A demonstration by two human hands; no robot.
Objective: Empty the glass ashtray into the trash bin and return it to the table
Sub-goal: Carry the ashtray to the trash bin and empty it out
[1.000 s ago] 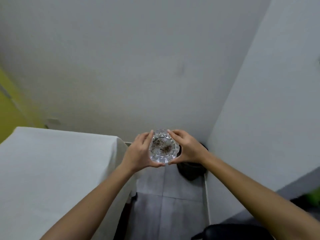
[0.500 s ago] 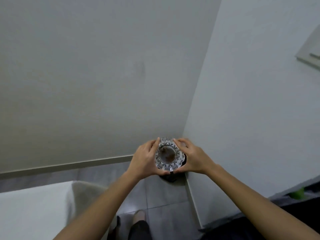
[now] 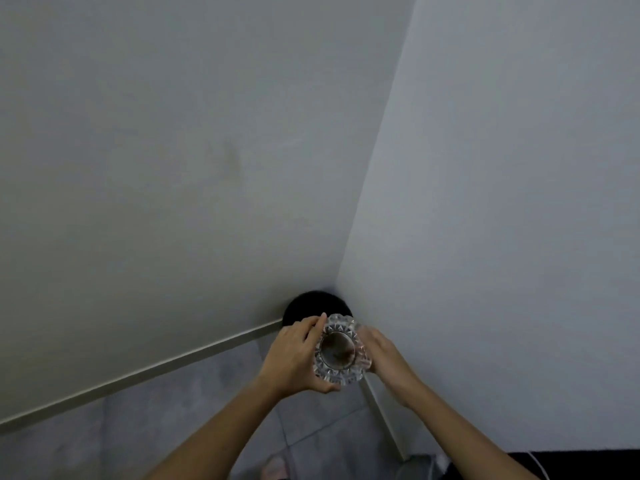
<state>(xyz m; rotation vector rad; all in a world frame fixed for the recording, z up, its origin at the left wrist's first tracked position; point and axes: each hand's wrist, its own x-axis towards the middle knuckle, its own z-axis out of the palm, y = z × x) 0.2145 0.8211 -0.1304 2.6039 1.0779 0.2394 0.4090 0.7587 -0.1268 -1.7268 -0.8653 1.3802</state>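
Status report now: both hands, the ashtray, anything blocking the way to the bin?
Left hand and right hand both clamped on glass ashtray. Ashtray upright, dark residue inside, not tipped. Black trash bin in the corner just beyond, nothing between.

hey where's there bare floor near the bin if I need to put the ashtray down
Bare grey floor lies left of your left hand, along the baseboard. The corner is crowded: the trash bin fills it, with the ashtray and right hand just before it.
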